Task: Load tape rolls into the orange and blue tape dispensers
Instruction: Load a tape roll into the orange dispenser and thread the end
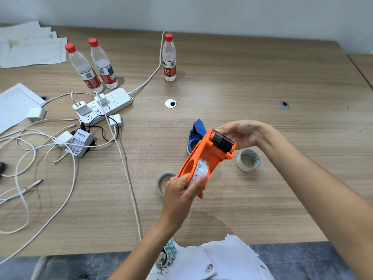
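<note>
The wooden table (pixel 222 77) fills the view, and the work happens near its middle, a little toward 5 o'clock. The orange dispenser (pixel 203 156) is held above the table, tilted, with its black roller (pixel 222 140) at the 1 o'clock end and its round part at the 7 o'clock end. The right hand (pixel 241 135) is closed around the roller end. The left hand (pixel 181 190) pinches the round end between thumb and fingers. A clear tape roll (pixel 199 170) with a printed label sits inside the orange frame, so I judge that loading this dispenser is the step in hand, almost finished.

The blue dispenser (pixel 196 131) lies on the table behind the orange one, at 11 o'clock from it, and looks not loaded. A white tape roll (pixel 247 160) stands at 3 o'clock of the orange dispenser; another tape ring (pixel 164 181) lies at 9 o'clock of the left hand, partly hidden.

The next move probably calls for pulling the tape end up over the roller, then taking the blue dispenser.
</note>
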`<state>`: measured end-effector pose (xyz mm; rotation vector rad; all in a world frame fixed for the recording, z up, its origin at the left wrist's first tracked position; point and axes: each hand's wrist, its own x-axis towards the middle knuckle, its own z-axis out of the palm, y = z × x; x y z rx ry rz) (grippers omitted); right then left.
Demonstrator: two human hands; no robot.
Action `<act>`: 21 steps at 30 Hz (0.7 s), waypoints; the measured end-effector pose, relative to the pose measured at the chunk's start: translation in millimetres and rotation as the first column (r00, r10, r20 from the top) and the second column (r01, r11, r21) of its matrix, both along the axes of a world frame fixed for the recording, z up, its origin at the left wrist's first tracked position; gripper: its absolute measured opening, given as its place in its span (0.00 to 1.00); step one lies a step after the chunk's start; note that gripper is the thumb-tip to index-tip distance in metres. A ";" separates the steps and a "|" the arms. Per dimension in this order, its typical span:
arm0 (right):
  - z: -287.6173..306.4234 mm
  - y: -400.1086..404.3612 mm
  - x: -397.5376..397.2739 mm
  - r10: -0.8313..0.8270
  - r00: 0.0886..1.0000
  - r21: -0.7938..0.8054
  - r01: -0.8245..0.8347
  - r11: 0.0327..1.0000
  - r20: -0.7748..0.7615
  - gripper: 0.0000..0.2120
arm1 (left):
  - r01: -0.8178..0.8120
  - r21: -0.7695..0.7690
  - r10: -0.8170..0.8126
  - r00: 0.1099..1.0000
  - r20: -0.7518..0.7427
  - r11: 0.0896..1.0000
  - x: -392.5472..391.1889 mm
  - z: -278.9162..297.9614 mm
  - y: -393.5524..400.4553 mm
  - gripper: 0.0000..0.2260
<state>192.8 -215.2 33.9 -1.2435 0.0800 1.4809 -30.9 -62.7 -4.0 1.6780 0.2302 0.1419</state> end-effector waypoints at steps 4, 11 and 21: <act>-3.7 6.3 -12.3 -0.136 0.987 0.021 0.138 0.990 -0.091 0.17 | -0.029 -0.073 0.030 0.999 0.016 0.997 4.4 5.2 -1.8 0.20; -38.7 19.2 -20.0 -0.368 0.857 -0.001 0.395 0.919 -0.361 0.18 | -0.076 -0.160 0.077 0.997 -0.003 0.984 1.9 1.6 -5.6 0.19; -69.3 20.4 -21.0 -0.468 0.810 -0.047 0.485 0.873 -0.354 0.21 | -0.067 -0.206 0.058 0.997 -0.047 0.976 2.4 -8.6 -3.9 0.19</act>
